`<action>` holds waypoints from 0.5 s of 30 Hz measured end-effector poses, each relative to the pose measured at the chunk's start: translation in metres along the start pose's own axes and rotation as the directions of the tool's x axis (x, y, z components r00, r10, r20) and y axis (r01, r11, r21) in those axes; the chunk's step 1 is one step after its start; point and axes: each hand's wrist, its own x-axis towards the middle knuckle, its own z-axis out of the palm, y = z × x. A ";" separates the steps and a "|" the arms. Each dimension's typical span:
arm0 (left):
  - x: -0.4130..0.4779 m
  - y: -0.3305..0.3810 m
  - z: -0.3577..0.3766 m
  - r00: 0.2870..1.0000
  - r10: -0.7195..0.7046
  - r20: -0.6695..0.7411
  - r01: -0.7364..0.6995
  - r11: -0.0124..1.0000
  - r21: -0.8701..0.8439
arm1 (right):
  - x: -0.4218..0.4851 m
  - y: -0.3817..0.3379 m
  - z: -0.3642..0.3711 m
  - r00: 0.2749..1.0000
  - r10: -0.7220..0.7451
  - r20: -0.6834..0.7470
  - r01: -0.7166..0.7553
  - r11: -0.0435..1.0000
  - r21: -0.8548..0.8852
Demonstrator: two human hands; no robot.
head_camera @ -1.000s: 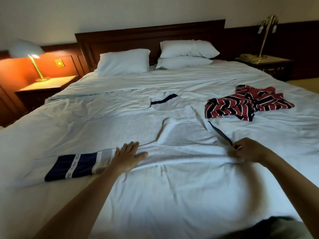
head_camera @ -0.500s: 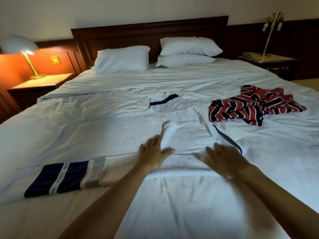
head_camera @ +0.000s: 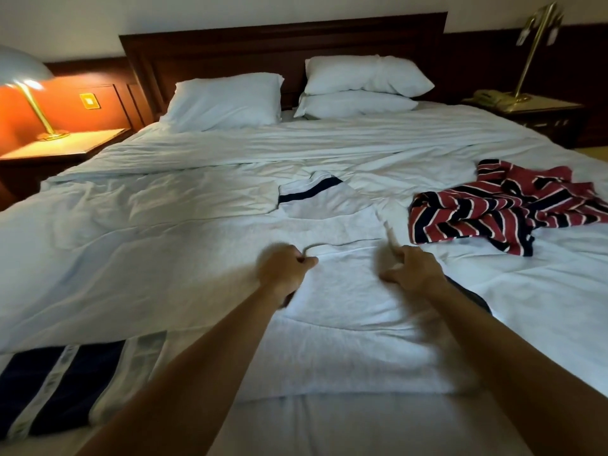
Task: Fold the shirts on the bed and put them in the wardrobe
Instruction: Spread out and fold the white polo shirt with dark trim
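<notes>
A white shirt (head_camera: 345, 291) with navy trim lies spread on the bed (head_camera: 164, 225) in front of me, its navy-banded sleeve (head_camera: 59, 383) out at the lower left. My left hand (head_camera: 284, 269) pinches the shirt's folded edge near the collar. My right hand (head_camera: 411, 271) grips the same shirt at its right side, fingers curled into the cloth. A crumpled shirt with red, navy and white stripes (head_camera: 500, 209) lies apart on the right half of the bed. The wardrobe is out of view.
Three white pillows (head_camera: 227, 100) lean on the dark wooden headboard (head_camera: 283, 44). A lit lamp (head_camera: 26, 83) stands on the left nightstand (head_camera: 62, 146). The right nightstand (head_camera: 539, 110) holds a brass lamp and a telephone.
Both hands moved up the white shirt toward the collar and went from lying flat on it to gripping the cloth. The view has come closer to the bed.
</notes>
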 end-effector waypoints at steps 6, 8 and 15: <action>0.000 0.010 -0.026 0.936 -0.088 0.340 0.148 0.977 -0.156 | 0.012 0.010 -0.015 0.980 0.035 0.198 -0.103 0.933 0.346; -0.007 0.012 -0.037 0.902 -0.112 0.416 0.198 0.966 -0.168 | 0.008 0.013 -0.021 0.968 0.037 0.250 -0.142 0.898 0.416; -0.060 0.000 -0.063 0.912 0.361 0.194 -0.231 0.845 -0.483 | -0.071 0.015 -0.070 0.924 -0.348 0.159 0.172 0.750 0.638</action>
